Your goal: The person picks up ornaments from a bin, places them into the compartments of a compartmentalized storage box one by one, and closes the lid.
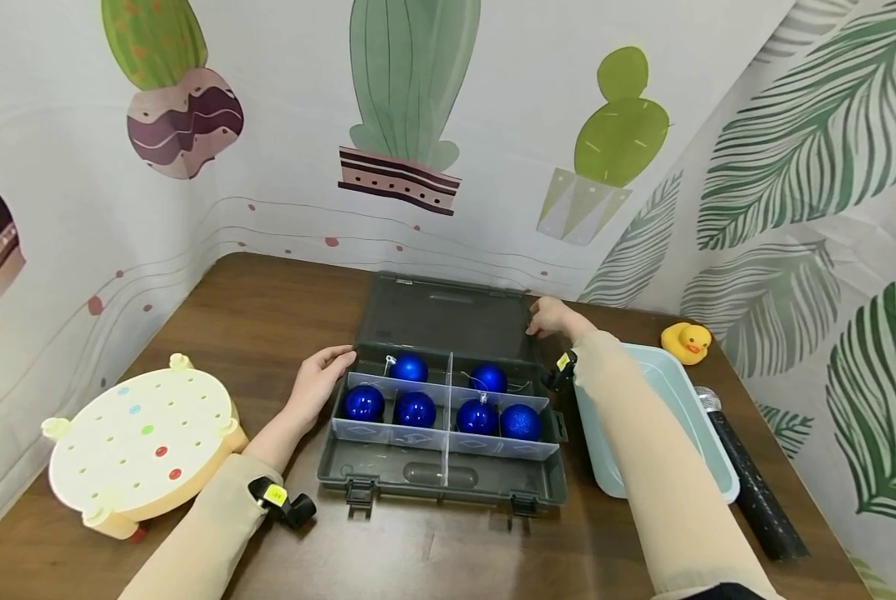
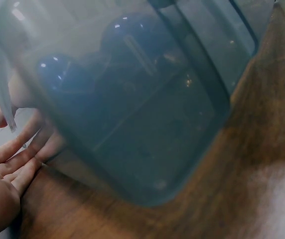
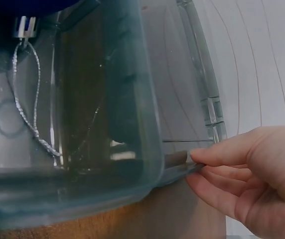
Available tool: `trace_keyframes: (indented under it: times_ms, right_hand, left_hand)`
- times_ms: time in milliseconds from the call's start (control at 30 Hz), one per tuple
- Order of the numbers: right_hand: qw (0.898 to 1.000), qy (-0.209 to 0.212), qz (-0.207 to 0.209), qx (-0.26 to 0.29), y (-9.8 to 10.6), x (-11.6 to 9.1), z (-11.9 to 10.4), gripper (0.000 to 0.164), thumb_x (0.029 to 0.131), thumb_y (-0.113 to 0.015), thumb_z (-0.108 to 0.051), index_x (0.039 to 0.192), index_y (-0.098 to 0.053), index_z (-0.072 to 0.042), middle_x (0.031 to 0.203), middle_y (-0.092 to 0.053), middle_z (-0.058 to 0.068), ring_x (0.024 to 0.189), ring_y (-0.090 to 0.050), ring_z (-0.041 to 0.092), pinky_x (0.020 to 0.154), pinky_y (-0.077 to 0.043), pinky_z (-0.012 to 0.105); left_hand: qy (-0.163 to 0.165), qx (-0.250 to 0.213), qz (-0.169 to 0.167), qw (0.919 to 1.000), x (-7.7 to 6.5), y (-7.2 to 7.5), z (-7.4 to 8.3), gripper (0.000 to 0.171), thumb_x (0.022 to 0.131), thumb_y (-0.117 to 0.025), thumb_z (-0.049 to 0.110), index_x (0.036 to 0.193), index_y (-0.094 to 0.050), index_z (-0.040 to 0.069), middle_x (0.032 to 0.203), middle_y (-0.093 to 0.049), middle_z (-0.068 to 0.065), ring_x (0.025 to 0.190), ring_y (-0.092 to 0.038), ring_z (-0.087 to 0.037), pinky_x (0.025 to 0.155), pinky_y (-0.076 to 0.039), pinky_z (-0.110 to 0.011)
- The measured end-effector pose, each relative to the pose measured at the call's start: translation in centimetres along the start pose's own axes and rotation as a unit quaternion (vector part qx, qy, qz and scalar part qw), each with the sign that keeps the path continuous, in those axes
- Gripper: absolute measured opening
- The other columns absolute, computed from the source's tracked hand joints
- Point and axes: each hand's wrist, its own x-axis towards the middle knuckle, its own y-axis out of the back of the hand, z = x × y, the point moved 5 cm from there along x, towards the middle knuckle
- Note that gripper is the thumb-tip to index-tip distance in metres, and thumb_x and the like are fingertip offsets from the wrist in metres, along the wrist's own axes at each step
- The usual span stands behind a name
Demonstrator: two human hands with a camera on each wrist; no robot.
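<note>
A dark translucent plastic storage box (image 1: 357, 463) stands open, its lid (image 1: 448, 321) folded back behind it. Several blue Christmas balls (image 1: 415, 409) lie in the compartments made by its clear dividers (image 1: 503, 443). At the box's rear left corner my left hand (image 1: 323, 379) holds on with curled fingers; in the left wrist view, part of that hand (image 2: 8, 169) shows through and beside the plastic wall. My right hand (image 1: 556, 319) pinches the lid's right edge, and the right wrist view shows the thumb and forefinger (image 3: 222, 154) meeting on the thin rim. A silver cord (image 3: 25, 107) hangs from one ball.
Left of the box is a round cream pegboard toy (image 1: 136, 437). To the right lie a light blue tray (image 1: 605, 467), partly behind my right forearm, a black microphone (image 1: 755, 492) and a yellow rubber duck (image 1: 686, 342). A printed cloth (image 1: 282, 125) hangs behind the wooden table (image 1: 267, 292).
</note>
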Motion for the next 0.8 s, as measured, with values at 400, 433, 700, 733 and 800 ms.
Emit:
trace_keyframes:
  times_ms: [400,433,700,733,800]
  right_hand:
    - [0.999,0.038,0.029,0.005,0.3,-3.8,-3.0,0.073,0.082,-0.073,-0.004,0.140,-0.034,0.016,0.128,-0.054,0.033,0.091,-0.069,0.031,0.075,-0.060,0.037]
    - [0.998,0.046,0.030,0.012,0.4,-4.2,-3.3,0.074,0.083,-0.073,-0.004,0.141,-0.033,0.016,0.130,-0.053,0.035,0.092,-0.070,0.031,0.075,-0.060,0.038]
    - [0.994,0.035,0.086,-0.058,1.0,-14.1,-12.6,0.078,0.086,-0.070,-0.003,0.147,-0.025,0.014,0.133,-0.052,0.034,0.103,-0.065,0.040,0.092,-0.053,0.047]
    - [0.991,0.047,0.101,-0.078,1.0,-15.0,-13.6,0.075,0.086,-0.070,-0.003,0.146,-0.028,0.014,0.129,-0.056,0.034,0.102,-0.064,0.040,0.093,-0.052,0.046]
    - [0.985,0.066,0.123,-0.100,1.1,-16.5,-15.3,0.072,0.086,-0.069,-0.001,0.144,-0.031,0.015,0.125,-0.059,0.033,0.105,-0.063,0.042,0.096,-0.050,0.047]
  left_hand:
    - [0.003,-0.005,-0.002,1.0000,0.3,-0.2,-0.2,0.046,0.101,-0.054,0.027,0.136,-0.054,-0.002,0.139,-0.054,-0.022,0.124,-0.052,-0.027,0.108,-0.043,-0.038]
    - [0.004,-0.006,-0.003,1.0000,0.2,-0.2,-0.2,0.046,0.101,-0.054,0.027,0.136,-0.053,-0.002,0.139,-0.054,-0.022,0.125,-0.052,-0.027,0.109,-0.042,-0.038]
    - [0.000,0.006,-0.006,1.0000,0.3,-0.1,-0.1,0.048,0.101,-0.053,0.030,0.137,-0.053,-0.001,0.139,-0.054,-0.022,0.124,-0.052,-0.028,0.106,-0.043,-0.035]
    - [-0.001,0.009,-0.006,0.9999,0.3,0.0,-0.1,0.048,0.101,-0.053,0.030,0.137,-0.053,-0.001,0.139,-0.055,-0.022,0.123,-0.053,-0.027,0.106,-0.043,-0.035]
    - [-0.004,0.013,-0.004,0.9999,0.3,0.1,-0.1,0.048,0.100,-0.053,0.031,0.136,-0.054,-0.001,0.138,-0.055,-0.022,0.122,-0.053,-0.028,0.105,-0.043,-0.035]
